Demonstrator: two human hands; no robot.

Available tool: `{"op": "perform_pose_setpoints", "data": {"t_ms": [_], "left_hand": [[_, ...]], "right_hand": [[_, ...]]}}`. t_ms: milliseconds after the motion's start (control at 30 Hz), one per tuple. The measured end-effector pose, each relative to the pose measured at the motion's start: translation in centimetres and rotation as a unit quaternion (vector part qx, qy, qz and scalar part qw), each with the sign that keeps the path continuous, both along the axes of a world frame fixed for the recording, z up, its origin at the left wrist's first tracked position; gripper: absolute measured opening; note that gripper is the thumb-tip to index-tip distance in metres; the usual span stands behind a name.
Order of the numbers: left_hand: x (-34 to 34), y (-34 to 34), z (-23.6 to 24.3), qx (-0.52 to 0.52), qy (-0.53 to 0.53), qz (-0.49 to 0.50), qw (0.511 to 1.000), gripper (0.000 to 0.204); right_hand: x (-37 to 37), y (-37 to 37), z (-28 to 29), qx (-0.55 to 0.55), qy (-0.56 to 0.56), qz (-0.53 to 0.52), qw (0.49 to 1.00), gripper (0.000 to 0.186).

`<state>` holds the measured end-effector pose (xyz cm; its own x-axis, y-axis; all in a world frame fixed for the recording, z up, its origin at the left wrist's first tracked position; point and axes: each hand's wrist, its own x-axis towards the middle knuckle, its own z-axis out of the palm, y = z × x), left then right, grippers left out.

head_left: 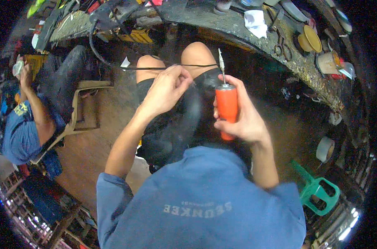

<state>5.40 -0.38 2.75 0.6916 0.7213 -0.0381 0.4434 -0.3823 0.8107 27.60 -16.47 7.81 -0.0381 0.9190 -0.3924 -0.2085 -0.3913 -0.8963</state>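
Observation:
My right hand is wrapped round an orange cylindrical tool with a grey top and a thin metal shaft pointing up and away; its exact kind is unclear. My left hand is over my knees, with thumb and fingers pinched together. What lies in the pinch, if anything, is too small to make out. A thin black cord runs across both knees, passing behind my left hand. Its right end comes close to the metal shaft; whether they touch, I cannot tell.
A worn workbench curves across the far side, bearing scissors, a white paper and a yellow bowl. A green plastic stool stands right. Another person sits at left, beside a wooden chair frame.

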Motion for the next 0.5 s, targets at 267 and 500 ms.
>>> {"op": "perform_pose_setpoints", "data": {"t_ms": [267, 500], "left_hand": [[3.2, 1.0, 7.2, -0.257, -0.139, 0.079, 0.953, 0.038], [9.4, 2.3, 6.4, -0.121, -0.206, 0.045, 0.970, 0.026]], "right_hand": [[1.2, -0.5, 0.1, 0.009, -0.048, -0.033, 0.998, 0.112], [2.4, -1.5, 0.0, 0.020, -0.035, -0.091, 0.995, 0.111]]}}
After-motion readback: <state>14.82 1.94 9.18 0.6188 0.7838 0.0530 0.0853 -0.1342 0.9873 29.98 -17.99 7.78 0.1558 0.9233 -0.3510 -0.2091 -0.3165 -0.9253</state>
